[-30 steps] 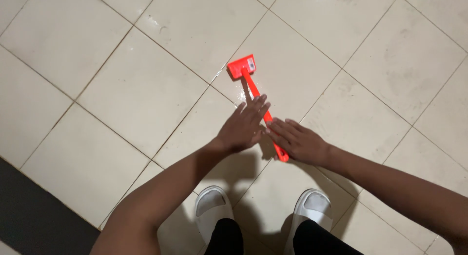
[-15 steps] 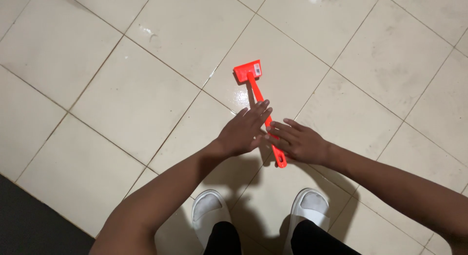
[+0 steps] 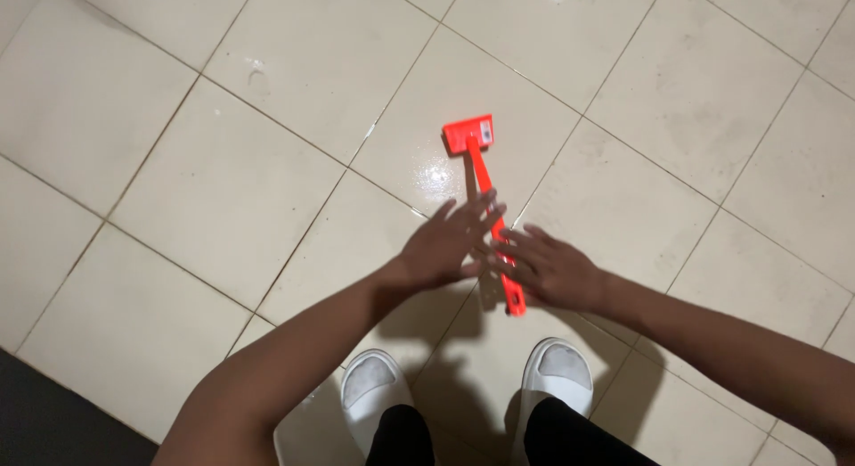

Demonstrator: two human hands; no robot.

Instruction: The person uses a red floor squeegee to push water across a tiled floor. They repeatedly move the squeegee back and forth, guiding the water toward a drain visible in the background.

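A bright orange scraper (image 3: 482, 172) with a flat square head and a long thin handle lies on the pale tiled floor (image 3: 223, 190), head pointing away from me. My left hand (image 3: 448, 243) hovers over the handle's middle with fingers spread and holds nothing. My right hand (image 3: 549, 268) reaches in from the right, fingers apart, its fingertips at the handle just above its near end. Whether either hand touches the handle is not clear.
My two feet in white slippers (image 3: 378, 395) stand just behind the scraper's near end. A dark strip of floor (image 3: 53, 421) runs along the bottom left corner. Wet glossy spots (image 3: 435, 174) shine on the tile beside the scraper's head.
The view has shifted slightly, so scraper and hands sit a little lower in the picture. Both hands stay spread over the handle, the left one reaching a bit further forward.
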